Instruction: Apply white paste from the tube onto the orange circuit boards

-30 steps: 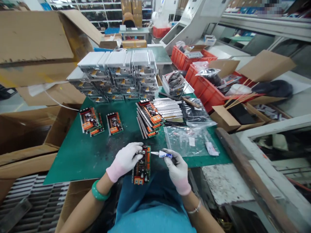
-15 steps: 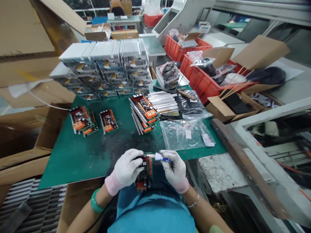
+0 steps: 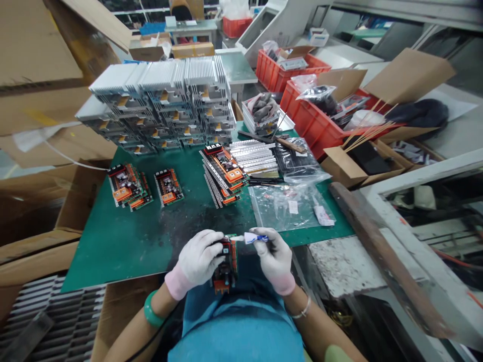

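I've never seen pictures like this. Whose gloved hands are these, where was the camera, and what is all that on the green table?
No machine here: a person wears a camera on the head, looking down at their own gloved hands. The left hand grips a small circuit board at the table's near edge. The right hand holds a little tube, its nozzle pointed at the board's top. On the green mat lie piles of boards, a tall stack of finned metal units and a clear plastic bag. To the right stand red crates.
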`<state>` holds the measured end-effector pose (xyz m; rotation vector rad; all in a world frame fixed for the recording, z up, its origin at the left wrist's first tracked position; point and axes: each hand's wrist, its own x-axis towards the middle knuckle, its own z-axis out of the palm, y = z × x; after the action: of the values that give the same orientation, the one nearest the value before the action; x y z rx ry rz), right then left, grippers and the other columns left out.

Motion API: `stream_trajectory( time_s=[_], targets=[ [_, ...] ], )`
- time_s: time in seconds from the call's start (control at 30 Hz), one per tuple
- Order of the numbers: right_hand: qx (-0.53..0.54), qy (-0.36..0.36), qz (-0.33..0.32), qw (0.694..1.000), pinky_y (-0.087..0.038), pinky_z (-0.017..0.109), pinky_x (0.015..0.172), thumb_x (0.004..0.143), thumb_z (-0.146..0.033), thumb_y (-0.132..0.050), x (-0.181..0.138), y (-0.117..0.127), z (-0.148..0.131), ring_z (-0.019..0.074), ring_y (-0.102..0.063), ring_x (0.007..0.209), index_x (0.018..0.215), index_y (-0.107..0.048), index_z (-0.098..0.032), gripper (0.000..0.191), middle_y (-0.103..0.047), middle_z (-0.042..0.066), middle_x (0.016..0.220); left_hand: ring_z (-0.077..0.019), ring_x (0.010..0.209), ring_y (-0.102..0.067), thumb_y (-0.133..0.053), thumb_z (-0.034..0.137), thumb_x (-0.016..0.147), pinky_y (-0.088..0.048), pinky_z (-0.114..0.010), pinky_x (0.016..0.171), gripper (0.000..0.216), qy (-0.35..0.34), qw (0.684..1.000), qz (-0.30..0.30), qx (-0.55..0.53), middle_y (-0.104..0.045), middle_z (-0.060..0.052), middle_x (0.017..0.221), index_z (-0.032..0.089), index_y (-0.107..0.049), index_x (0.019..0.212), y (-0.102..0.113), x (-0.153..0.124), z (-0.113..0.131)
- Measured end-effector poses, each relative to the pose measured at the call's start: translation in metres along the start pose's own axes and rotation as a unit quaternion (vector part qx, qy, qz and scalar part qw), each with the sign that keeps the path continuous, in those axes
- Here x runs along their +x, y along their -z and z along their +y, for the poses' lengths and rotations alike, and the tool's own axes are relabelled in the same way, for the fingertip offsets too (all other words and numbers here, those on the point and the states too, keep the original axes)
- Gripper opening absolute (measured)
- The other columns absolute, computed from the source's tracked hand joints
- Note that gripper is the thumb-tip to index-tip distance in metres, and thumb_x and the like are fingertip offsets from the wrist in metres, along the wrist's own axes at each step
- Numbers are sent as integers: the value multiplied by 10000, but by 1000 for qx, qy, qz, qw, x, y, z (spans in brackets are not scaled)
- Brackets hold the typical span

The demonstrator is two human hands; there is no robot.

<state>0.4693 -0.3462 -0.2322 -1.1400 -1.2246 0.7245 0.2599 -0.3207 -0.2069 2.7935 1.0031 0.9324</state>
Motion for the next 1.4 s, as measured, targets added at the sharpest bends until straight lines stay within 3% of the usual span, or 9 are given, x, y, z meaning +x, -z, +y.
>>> stream_trajectory(
  time_s=[0.13,0.23,0.3,0.4,0.53,0.63,0.8,1.0,1.4],
  targets=[
    [104,-118,23,987,-575,332,743,806,-296,-655,0,-9,9,200,-699,837,1033,-668,-236,234,-738,47,945,-217,1003,-607,-514,269,908,-536,-349,800,105,121,992,-9,28,-645,-98,1082,190,-546,969,-9,-3,-12],
    [71,-125,-20,989,-571,334,781,801,-301,-663,-4,-15,15,201,-694,867,978,-679,-225,194,-735,51,958,-223,992,-625,-505,303,911,-539,-352,790,149,248,966,-41,57,-648,-90,1111,192,-568,987,-12,-5,-25],
    [25,-96,-40,994,-566,336,810,829,-295,-631,-7,-18,17,202,-684,913,965,-672,-222,159,-724,59,988,-239,1039,-608,-504,316,908,-524,-387,861,171,273,959,-51,61,-644,-92,1122,188,-576,996,-11,-5,-31],
    [-33,-14,-51,998,-563,344,827,875,-280,-579,-9,-21,17,201,-676,933,971,-650,-233,129,-711,63,984,-284,1251,-468,-521,359,899,-438,-469,1016,260,206,976,-56,34,-583,-115,1238,180,-569,1082,-6,-6,-38],
    [-82,93,-78,989,-566,335,798,909,-240,-540,-4,-27,18,189,-680,901,1013,-625,-256,135,-710,51,955,-358,1381,-282,-630,534,809,-389,-534,1058,510,99,986,-131,-18,-455,-162,1391,177,-562,1166,-5,-11,-42],
    [-125,142,-110,976,-560,346,798,926,-229,-511,2,-31,18,190,-679,899,1045,-621,-267,166,-712,50,973,-372,1392,-258,-675,577,750,-398,-541,1050,595,112,980,-162,-32,-429,-189,1413,167,-561,1166,-11,-16,-45],
    [-183,192,-137,954,-541,336,763,928,-213,-518,12,-38,17,183,-666,836,1008,-623,-253,138,-716,45,926,-335,1396,-272,-737,485,729,-391,-517,1069,513,128,979,-139,-75,-449,-186,1397,170,-557,1092,-18,-20,-48],
    [-213,206,-168,940,-523,333,734,914,-202,-530,19,-44,20,192,-656,798,953,-624,-238,108,-721,32,873,-335,1393,-283,-819,390,655,-387,-535,1068,534,161,973,-136,-91,-454,-194,1397,173,-550,1062,-19,-19,-46],
    [-139,138,-158,968,-550,319,755,907,-253,-545,19,-41,22,180,-671,805,954,-661,-258,125,-718,32,875,-337,1386,-297,-818,396,654,-399,-534,1064,515,167,972,-131,-96,-464,-211,1391,162,-552,1028,-19,-19,-46]
  ],
)
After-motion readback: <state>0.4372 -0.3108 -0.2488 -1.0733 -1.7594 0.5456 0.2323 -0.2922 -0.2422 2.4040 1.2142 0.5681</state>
